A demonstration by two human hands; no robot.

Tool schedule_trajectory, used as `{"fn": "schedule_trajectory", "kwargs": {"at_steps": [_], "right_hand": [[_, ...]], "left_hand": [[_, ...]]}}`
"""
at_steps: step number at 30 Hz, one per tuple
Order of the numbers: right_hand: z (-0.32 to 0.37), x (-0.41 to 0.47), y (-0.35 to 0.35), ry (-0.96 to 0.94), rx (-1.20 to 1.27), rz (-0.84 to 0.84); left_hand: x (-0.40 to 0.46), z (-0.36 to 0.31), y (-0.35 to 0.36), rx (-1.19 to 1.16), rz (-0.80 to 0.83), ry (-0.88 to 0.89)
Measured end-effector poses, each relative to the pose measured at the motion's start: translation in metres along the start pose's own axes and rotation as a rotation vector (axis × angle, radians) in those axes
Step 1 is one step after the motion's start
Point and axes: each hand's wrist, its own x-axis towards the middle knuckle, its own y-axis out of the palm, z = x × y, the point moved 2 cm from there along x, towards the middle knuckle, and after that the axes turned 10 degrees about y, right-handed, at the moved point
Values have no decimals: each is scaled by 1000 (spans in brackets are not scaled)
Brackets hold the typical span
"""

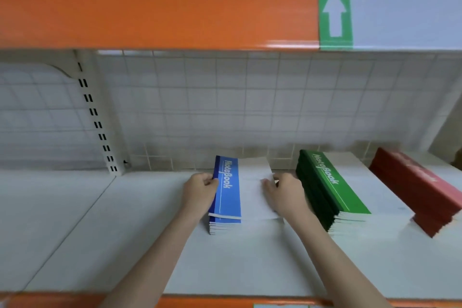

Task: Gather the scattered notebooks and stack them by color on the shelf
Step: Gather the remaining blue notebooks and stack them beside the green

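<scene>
The red notebook stack is running off the right edge, its cover lettering blurring beyond reading.

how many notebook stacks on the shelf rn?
3. Blue stack in the middle, between both hands; green stack right of it; red stack far right, partly cut off by the frame edge.
</scene>
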Motion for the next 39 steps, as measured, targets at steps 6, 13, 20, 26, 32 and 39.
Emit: {"fn": "schedule_trajectory", "kwargs": {"at_steps": [6, 13, 20, 26, 32, 39], "right_hand": [[-6, 5, 2, -49, -57, -23], [-8, 7, 5, -87, -182, -22], [-14, 12, 12, -39, -129, 83], [-17, 15, 17, 1, -127, 131], [-3, 5, 7, -63, -212, -66], [33, -13, 22, -211, -323, -125]], "left_hand": [[1, 3, 3, 121, 15, 11], [1, 8, 6, 263, 56, 62], [-2, 5, 11, 227, 57, 67], [-5, 6, 13, 205, 51, 65], [-9, 6, -1, 156, 25, 35], [-23, 19, -46, 377, -6, 89]]}}
